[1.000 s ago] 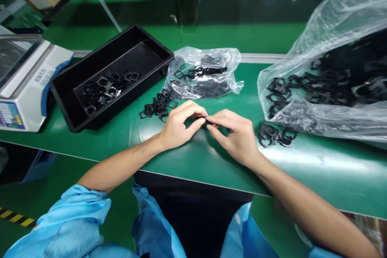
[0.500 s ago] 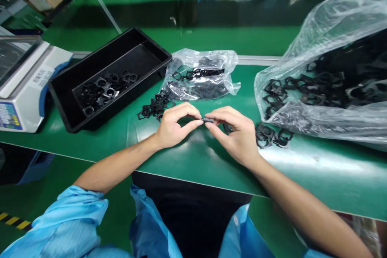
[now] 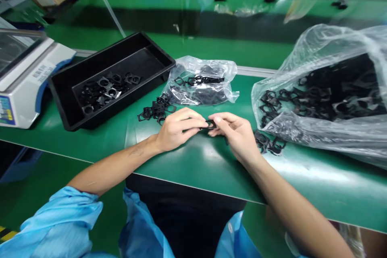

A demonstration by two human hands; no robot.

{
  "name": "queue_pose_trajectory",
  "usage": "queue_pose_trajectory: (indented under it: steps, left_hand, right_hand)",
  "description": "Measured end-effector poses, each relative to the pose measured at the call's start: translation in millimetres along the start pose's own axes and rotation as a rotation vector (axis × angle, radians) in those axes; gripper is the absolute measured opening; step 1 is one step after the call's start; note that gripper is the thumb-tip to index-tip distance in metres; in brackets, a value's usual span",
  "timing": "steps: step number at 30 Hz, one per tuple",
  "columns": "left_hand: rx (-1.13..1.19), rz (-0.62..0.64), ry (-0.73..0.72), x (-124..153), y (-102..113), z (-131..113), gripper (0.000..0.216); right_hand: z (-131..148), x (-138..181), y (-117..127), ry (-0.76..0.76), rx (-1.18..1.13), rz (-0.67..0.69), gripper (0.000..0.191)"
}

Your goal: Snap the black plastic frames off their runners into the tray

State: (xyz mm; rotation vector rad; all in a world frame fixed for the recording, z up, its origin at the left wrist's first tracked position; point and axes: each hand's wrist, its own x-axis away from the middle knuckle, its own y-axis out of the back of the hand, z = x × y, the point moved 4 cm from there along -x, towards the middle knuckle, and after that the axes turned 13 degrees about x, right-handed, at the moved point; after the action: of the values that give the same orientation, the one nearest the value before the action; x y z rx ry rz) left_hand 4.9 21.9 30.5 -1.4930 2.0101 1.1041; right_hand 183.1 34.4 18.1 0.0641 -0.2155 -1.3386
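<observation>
A small black plastic ring-shaped part [image 3: 211, 124] is held between both hands above the green table. My left hand [image 3: 179, 127] is closed, pinching its left side between thumb and fingers. On the other side my right hand [image 3: 234, 131] grips it, the thumb over its upper edge. Loose black frame parts [image 3: 158, 109] lie just beyond my left hand. Another small cluster of black parts [image 3: 270, 143] rests right of my right hand, partly hidden by it.
A black tray [image 3: 157, 42] with many such parts stands at the left, beside a white and blue scale [image 3: 27, 84]. A clear bag [image 3: 208, 88] of parts lies behind my hands. One large open plastic bag [image 3: 320, 129] of black parts fills the right.
The black part has turned from edge-on so its ring opening shows. My right thumb has shifted on top of it. The camera view has tilted up slightly.
</observation>
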Motion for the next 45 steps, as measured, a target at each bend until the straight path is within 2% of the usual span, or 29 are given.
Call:
queue_pose_trajectory:
  steps: [3,6,8,12,17,20,22,27,30,34,36,37,39,41,42,44,45]
  left_hand:
    - [0.010,-0.067,0.079,-0.8,3.7,3.9,0.012]
    - [0.018,-0.087,0.101,-1.3,4.7,4.9,0.010]
    - [0.038,-0.080,0.098,-0.8,3.2,4.6,0.010]
    - [0.097,-0.061,0.149,1.4,-1.6,5.6,0.012]
    - [0.241,-0.026,0.365,3.5,-7.5,16.0,0.013]
    - [0.262,-0.023,0.408,1.7,-8.9,18.5,0.010]
    - [0.225,-0.027,0.369,-1.4,-8.4,17.0,0.009]
    - [0.068,-0.048,0.167,-11.3,-3.1,9.7,0.013]
    - [-0.010,-0.052,0.112,-13.5,-3.7,6.5,0.014]
    - [-0.117,-0.060,0.056,-13.3,-3.7,3.2,0.014]
    - [-0.181,-0.081,0.034,-13.6,11.3,2.5,0.013]
    - [-0.216,-0.099,0.028,-13.3,25.3,2.0,0.013]
    - [-0.286,-0.160,0.035,-10.4,66.4,0.4,0.015]
    - [-0.353,-0.224,0.078,-3.5,116.5,-0.7,0.018]
    - [-0.479,-0.255,0.133,0.9,141.0,0.3,0.018]
    - [-0.682,-0.248,0.262,8.9,178.6,6.0,0.021]
    - [-0.743,-0.194,0.295,11.4,188.2,9.7,0.022]
  right_hand:
    - [6.8,3.9,3.2,0.215,0.235,-0.110,0.021]
    - [12.4,8.8,1.1,0.376,0.370,-0.116,0.015]
    - [14.5,11.2,-0.5,0.423,0.422,-0.116,0.013]
    - [14.3,12.3,0.0,0.382,0.422,-0.152,0.007]
    - [9.3,8.1,1.8,0.312,0.374,-0.146,0.015]
    - [9.1,5.0,2.8,0.306,0.371,-0.115,0.019]
    - [11.8,3.2,4.7,0.318,0.380,-0.113,0.023]
    - [22.6,-1.7,9.0,0.365,0.409,-0.133,0.030]
    - [28.1,-2.9,6.7,0.386,0.438,-0.120,0.033]
    - [30.5,-6.3,2.2,0.379,0.522,-0.019,0.034]
    - [31.3,-10.7,4.8,0.386,0.607,0.034,0.032]
    - [32.8,-13.2,8.6,0.408,0.661,0.033,0.032]
    - [37.6,-17.4,20.3,0.474,0.794,-0.017,0.031]
    - [41.9,-19.0,34.8,0.511,0.946,-0.083,0.027]
    - [43.2,-18.5,41.8,0.516,1.021,-0.100,0.023]
    - [44.3,-15.1,55.2,0.521,1.101,-0.125,0.015]
    - [43.5,-12.9,60.3,0.525,1.108,-0.109,0.011]
